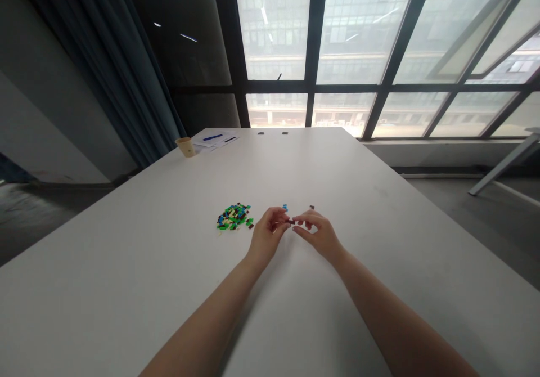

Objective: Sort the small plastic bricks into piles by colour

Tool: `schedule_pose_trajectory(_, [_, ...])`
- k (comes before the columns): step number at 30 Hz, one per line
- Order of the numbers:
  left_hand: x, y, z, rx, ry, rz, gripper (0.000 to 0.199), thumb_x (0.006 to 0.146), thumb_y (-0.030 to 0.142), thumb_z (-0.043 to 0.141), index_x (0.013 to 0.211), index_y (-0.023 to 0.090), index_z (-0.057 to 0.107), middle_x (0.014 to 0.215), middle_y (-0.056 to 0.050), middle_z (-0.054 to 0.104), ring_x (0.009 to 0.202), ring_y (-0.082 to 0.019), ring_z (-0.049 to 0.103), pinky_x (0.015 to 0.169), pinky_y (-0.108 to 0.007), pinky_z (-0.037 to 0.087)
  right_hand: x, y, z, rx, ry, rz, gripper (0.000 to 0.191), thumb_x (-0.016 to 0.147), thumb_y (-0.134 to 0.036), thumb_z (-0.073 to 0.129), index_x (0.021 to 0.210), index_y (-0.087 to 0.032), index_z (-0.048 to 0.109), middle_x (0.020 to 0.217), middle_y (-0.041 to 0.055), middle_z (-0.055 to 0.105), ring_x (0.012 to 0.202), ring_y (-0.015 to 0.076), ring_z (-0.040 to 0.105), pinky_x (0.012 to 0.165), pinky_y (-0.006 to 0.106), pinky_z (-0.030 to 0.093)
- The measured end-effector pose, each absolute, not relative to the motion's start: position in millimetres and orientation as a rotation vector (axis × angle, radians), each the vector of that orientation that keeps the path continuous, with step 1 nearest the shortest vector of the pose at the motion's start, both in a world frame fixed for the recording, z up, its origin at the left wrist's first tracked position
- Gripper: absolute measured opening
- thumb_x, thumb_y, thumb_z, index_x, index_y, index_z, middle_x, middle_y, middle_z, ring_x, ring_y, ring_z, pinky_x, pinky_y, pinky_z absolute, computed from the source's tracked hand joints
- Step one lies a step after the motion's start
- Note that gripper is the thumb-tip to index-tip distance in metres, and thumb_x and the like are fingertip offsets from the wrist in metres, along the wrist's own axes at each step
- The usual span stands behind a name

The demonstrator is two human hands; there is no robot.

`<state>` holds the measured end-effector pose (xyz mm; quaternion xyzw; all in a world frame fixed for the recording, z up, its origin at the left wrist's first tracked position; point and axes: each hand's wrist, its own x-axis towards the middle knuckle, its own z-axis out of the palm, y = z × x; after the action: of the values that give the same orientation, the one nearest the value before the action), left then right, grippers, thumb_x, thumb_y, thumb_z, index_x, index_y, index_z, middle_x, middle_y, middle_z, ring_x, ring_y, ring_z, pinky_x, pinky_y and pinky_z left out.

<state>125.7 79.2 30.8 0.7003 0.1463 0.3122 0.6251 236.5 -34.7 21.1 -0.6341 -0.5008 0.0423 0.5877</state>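
- My left fingers and right fingers are closed, pinching a dark red brick firmly between their tips.
- A pile of bricks lies just left of my fingers on the table.
- A blue brick sits just beyond them.

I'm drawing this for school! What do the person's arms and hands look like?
The left hand and right hand wear no gloves. The left forearm and right forearm are bare too: no sleeve, watch or bracelet shows.
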Motion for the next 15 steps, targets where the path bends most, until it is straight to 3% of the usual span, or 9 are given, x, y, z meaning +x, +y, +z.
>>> schedule_pose_trajectory(15, [123,94,24,2.040,0.503,0.929,0.019,0.076,0.017,0.054,0.094,0.019,0.054,0.094,-0.003,0.058,0.077,-0.012,0.058,0.072,-0.029,0.051,239,-38,22,-1.517,-1.101,-0.090,0.014,0.077,-0.027,0.063,0.089,-0.023,0.070,0.070,0.0003,0.056,0.062,0.0112,0.047,0.057,0.024,0.041])
